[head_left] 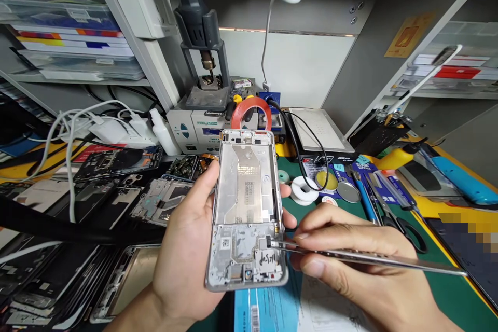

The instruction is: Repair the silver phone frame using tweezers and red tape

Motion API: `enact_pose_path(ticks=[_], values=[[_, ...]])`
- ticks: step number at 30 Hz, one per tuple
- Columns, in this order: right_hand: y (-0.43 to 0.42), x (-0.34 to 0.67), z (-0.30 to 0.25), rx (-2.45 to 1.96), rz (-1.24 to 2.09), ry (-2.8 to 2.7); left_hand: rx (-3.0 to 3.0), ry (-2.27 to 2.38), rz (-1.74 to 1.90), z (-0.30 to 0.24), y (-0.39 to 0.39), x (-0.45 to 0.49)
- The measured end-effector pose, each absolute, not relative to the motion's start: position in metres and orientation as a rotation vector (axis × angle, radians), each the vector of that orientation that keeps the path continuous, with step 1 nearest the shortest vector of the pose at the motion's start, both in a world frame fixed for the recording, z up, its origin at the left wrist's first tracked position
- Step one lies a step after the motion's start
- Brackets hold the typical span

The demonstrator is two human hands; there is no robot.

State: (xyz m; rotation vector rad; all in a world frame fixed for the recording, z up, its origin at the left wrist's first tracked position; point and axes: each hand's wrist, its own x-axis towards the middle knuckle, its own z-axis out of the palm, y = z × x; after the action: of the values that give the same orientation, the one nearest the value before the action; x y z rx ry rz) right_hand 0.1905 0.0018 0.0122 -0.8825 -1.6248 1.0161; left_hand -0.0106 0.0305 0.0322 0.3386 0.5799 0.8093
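In the middle of the head view, my left hand (190,249) is closed around a silver phone frame (249,192). The thumb lies along its left edge and fingertips show at its right edge. The open inner side of the frame faces me, with a grey plate and small parts on its lower portion. My right hand (350,264) pinches metal tweezers (373,258) at the lower right. Their tips reach the right side of the lower plate, at a small dark and light piece; I cannot tell whether they grip it.
Stacked phone parts (58,270) crowd the left side. Behind stand a rework station (194,132), a red tape roll (252,109) and a white spool (304,190). Scissors (400,223) lie on the green mat at right, near a dark phone (462,254). A blue sheet (264,308) lies below.
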Motion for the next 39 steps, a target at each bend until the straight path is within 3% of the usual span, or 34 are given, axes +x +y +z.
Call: enact_pose_path(ticks=[12, 21, 39], values=[[0.003, 0.187, 0.013, -0.902, 1.015, -1.553, 0.297, 0.631, 0.793, 0.035, 0.031, -0.009], [-0.001, 0.184, -0.004, -0.944, 1.527, -1.144, 0.334, 0.532, 0.772, 0.027, 0.03, -0.008], [0.004, 0.178, -0.001, -0.939, 1.827, -0.798, 0.372, 0.761, 0.961, 0.025, 0.028, 0.0]])
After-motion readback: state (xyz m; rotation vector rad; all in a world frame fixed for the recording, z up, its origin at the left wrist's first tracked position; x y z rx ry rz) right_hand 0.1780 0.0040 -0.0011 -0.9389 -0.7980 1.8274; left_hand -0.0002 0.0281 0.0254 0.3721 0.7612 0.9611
